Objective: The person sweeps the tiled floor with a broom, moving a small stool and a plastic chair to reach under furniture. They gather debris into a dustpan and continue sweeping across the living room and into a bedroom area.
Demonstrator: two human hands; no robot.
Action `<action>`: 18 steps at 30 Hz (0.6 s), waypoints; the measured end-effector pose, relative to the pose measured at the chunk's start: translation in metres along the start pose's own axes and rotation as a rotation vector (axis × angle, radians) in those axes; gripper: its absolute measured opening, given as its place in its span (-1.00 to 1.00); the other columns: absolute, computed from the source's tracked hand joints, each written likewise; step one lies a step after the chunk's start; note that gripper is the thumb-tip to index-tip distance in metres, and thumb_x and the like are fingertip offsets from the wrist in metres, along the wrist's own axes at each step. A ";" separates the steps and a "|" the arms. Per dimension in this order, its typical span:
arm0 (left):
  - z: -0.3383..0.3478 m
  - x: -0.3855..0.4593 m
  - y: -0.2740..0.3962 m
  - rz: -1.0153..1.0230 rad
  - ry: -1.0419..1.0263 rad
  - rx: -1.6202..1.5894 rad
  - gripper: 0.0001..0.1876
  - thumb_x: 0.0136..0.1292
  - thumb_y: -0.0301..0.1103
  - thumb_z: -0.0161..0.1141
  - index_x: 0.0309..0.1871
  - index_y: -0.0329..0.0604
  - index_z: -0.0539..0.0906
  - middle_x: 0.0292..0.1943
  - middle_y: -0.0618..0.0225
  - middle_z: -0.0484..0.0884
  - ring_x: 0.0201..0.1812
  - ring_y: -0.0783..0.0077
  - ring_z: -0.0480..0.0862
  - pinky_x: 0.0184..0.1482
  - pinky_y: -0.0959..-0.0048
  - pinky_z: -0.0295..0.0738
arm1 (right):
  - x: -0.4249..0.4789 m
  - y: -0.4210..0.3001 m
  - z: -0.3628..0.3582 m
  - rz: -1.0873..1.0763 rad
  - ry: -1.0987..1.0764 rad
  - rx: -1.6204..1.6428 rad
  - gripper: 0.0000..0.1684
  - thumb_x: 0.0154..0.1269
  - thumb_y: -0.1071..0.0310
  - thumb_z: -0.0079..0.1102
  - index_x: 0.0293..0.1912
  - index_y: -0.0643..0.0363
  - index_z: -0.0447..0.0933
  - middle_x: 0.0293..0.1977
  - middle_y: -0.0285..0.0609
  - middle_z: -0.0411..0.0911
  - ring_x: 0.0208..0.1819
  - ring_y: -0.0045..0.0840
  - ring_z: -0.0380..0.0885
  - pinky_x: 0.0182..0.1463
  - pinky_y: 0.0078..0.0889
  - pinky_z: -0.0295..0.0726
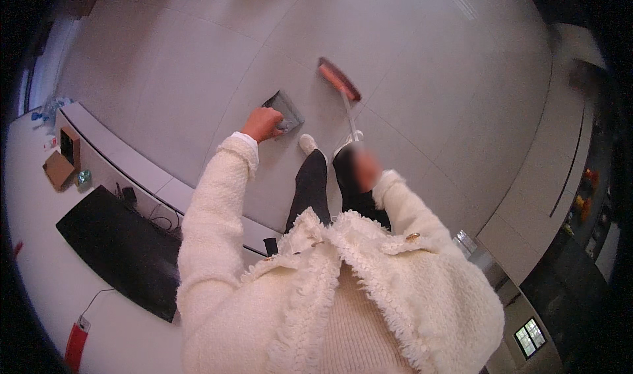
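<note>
My left hand (263, 125) is closed around the top of a grey dustpan (292, 109), which is in front of my feet. Its handle is mostly hidden by my fingers. To the right, a broom with a red-orange head (339, 79) and dark bristles is tilted at the floor. From that head a thin pale stick (351, 116) runs back to my right hand (368, 168), which grips it beside my right leg. A blur covers much of this hand, so its finger positions are unclear. Dustpan and broom head are apart.
Large pale tiles (420, 67) cover the floor. Along the left runs a low white cabinet (123, 149), with a black television (123, 245), a cardboard box (58, 170) and a red item (76, 347) nearby. At right stands a long pale cabinet (524, 225).
</note>
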State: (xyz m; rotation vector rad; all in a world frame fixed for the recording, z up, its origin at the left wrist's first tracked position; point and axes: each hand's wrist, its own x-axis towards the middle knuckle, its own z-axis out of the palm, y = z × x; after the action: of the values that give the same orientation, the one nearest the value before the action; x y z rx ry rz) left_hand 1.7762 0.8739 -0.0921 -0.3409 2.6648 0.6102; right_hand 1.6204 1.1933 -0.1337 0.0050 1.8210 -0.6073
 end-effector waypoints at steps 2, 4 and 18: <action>-0.006 0.006 0.007 -0.009 0.035 -0.004 -0.73 -0.20 -0.16 0.37 -0.48 -0.11 0.64 -0.45 0.13 0.63 -0.33 0.08 0.63 -0.26 0.17 0.52 | -0.009 0.010 0.029 -0.028 -0.064 0.255 -0.72 0.34 0.10 -0.08 -0.23 0.11 0.37 -0.62 -0.33 0.31 -0.69 -0.62 0.26 -0.63 -0.49 0.30; -0.009 0.011 0.009 0.030 0.027 0.020 -0.74 -0.17 -0.16 0.37 -0.46 -0.10 0.62 -0.47 0.14 0.62 -0.35 0.06 0.63 -0.31 0.16 0.51 | -0.024 0.008 0.035 -0.008 -0.171 0.542 -0.75 0.34 0.11 -0.06 -0.27 0.09 0.37 -0.62 -0.37 0.28 -0.70 -0.66 0.24 -0.65 -0.52 0.26; -0.038 -0.041 -0.024 -0.182 0.192 -0.139 -0.76 -0.09 -0.15 0.30 -0.43 -0.10 0.61 -0.46 0.15 0.61 -0.32 0.08 0.61 -0.27 0.16 0.49 | -0.047 -0.093 -0.073 -0.139 -0.205 0.371 -0.71 0.35 0.05 -0.03 -0.28 0.07 0.32 -0.66 -0.35 0.28 -0.72 -0.73 0.25 -0.71 -0.66 0.27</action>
State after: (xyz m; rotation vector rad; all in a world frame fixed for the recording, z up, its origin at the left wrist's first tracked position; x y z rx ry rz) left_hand 1.8087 0.8412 -0.0523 -0.7056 2.7359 0.7390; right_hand 1.5437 1.1566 -0.0393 0.0637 1.4985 -1.0012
